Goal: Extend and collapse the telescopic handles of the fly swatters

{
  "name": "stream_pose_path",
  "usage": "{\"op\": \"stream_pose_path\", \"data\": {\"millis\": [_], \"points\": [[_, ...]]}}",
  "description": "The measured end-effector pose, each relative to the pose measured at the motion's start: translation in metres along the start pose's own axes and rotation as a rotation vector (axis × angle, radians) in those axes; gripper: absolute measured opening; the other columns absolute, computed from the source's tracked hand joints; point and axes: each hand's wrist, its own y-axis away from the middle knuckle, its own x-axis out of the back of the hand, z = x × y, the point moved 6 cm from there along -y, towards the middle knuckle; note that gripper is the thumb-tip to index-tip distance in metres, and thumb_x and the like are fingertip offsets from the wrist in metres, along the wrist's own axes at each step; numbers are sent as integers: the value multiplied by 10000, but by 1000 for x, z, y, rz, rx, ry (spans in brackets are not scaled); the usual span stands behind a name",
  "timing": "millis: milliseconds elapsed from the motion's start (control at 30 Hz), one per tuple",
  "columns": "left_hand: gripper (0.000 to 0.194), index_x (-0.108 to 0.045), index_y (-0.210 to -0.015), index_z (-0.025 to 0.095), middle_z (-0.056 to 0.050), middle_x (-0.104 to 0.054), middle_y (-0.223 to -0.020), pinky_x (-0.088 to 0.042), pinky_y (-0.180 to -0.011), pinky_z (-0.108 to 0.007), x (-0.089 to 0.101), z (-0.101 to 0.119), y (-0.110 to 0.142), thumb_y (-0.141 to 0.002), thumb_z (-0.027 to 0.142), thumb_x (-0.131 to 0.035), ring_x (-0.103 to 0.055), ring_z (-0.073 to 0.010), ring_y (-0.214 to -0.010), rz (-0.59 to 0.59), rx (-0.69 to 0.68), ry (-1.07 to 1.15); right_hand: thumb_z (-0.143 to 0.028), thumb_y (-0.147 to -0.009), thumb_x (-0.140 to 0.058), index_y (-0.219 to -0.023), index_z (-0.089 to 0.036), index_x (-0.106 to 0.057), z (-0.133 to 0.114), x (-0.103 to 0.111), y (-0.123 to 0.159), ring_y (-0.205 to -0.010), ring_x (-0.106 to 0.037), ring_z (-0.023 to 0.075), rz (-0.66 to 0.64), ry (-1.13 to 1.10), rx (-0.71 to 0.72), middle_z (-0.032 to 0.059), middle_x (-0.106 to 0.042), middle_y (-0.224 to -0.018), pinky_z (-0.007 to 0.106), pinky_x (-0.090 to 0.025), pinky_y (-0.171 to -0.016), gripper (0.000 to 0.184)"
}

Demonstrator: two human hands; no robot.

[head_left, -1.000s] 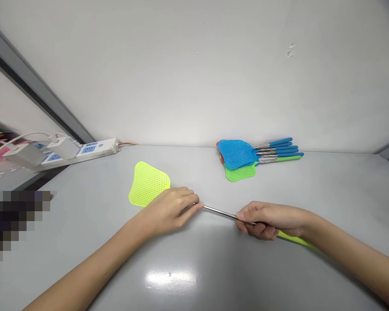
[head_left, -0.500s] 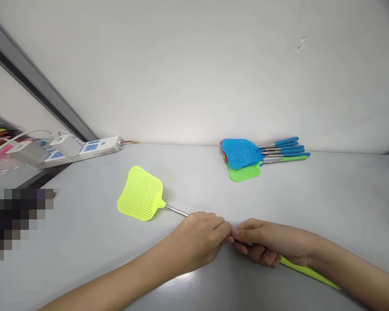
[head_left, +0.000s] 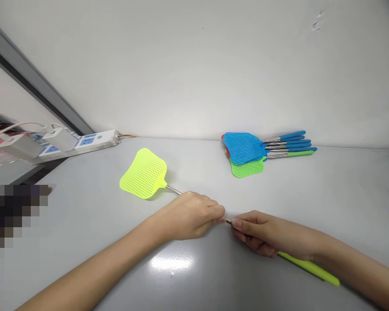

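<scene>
A yellow fly swatter lies across the grey table, its mesh head [head_left: 144,173] to the left and its yellow-green handle [head_left: 311,268] to the right. A thin metal rod joins them. My left hand [head_left: 192,216] is closed round the rod just behind the head. My right hand [head_left: 262,235] is closed round the handle's front end, its fingertips pinching the rod. The two hands sit close together, with a short stretch of bare rod between them.
A stack of blue and green fly swatters [head_left: 246,151] lies at the back of the table by the white wall. A white power strip [head_left: 84,142] with plugs and cables sits at the back left. A blurred dark patch covers the left edge.
My left hand first slid along the rod from the mesh head towards my right hand. In the last half second the swatter and both hands shifted slightly away from me.
</scene>
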Motion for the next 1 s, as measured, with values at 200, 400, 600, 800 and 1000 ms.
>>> {"op": "stream_pose_path", "data": {"millis": [200,400,600,800,1000], "points": [[252,-440,-676,178,37,-488,-584,-301,-482,-231,0,-8,5,-881,252,-314,-455,-97,-535,-18,21,-15,-467,-837,-391,-649,-164,-383,-2,2,1,-440,-201,37,-14,-7,24,-67,-253,-550,152,-167,-372,357],[300,-441,-674,178,31,-477,-583,-301,-492,-233,3,-16,10,-899,283,-271,-448,-102,-536,-24,40,-31,-480,-823,-404,-647,-167,-385,-1,4,2,-437,-175,40,-31,-17,9,-71,-233,-550,157,-149,-363,359],[296,-440,-687,178,32,-468,-597,-309,-512,-228,4,-24,13,-902,275,-261,-437,-99,-548,-10,51,-6,-485,-821,-408,-654,-169,-380,-1,6,3,-435,-158,38,-37,-24,2,-71,-221,-554,164,-112,-359,359],[295,-441,-687,179,32,-457,-597,-313,-523,-227,3,-28,16,-901,276,-263,-425,-100,-551,-19,81,11,-477,-825,-408,-655,-165,-385,0,9,4,-435,-157,37,-40,-37,-3,-71,-218,-551,164,-103,-356,356],[303,-436,-678,176,23,-487,-608,-329,-542,-226,-2,-21,18,-903,275,-258,-443,-102,-562,-30,132,70,-477,-822,-414,-660,-169,-390,7,10,7,-412,-129,32,-75,-43,-59,-78,-207,-534,162,-88,-337,349]]}}
